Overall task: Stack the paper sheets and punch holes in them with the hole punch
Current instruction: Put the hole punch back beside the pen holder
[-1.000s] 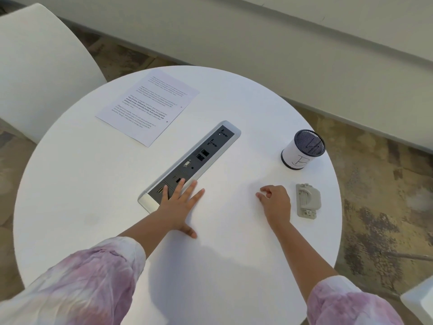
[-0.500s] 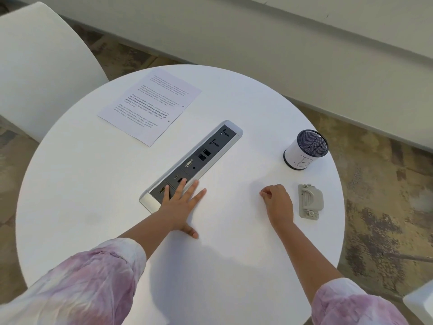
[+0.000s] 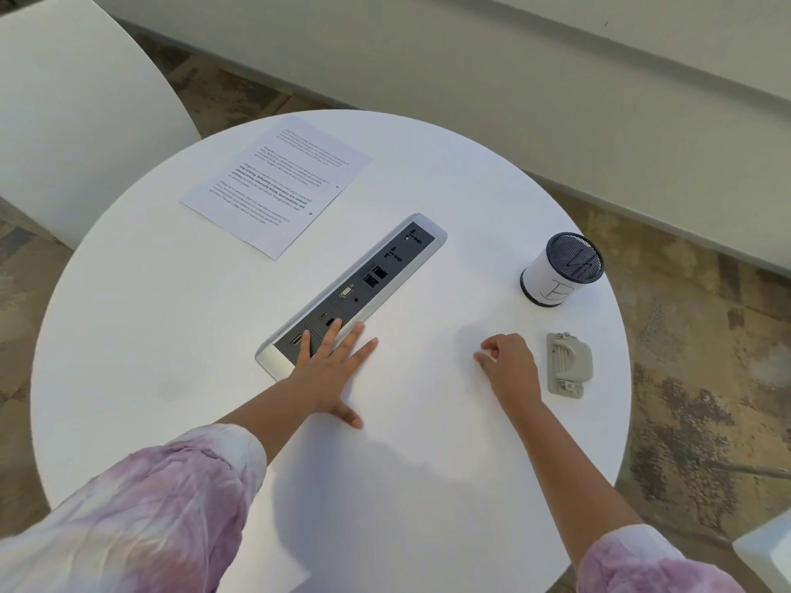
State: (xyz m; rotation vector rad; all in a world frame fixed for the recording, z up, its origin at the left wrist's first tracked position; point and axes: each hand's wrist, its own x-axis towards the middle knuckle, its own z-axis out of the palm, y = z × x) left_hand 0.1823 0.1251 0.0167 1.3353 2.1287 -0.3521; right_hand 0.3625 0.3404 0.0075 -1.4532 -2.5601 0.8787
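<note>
Printed paper sheets (image 3: 276, 184) lie flat at the far left of the round white table (image 3: 171, 336), with two small holes near their right edge. A grey hole punch (image 3: 568, 365) lies near the table's right edge. My left hand (image 3: 331, 365) rests flat with fingers spread, fingertips on the near end of the socket strip. My right hand (image 3: 509, 365) rests on the table with fingers loosely curled, holding nothing, just left of the hole punch and not touching it.
A silver and black socket strip (image 3: 364, 288) runs diagonally across the table's middle. A white mesh pen cup (image 3: 560, 269) stands at the right, beyond the punch. A white chair (image 3: 72, 109) stands at the far left. A low white ledge (image 3: 513, 79) runs behind.
Both hands stay in place. Only the camera view has shifted slightly.
</note>
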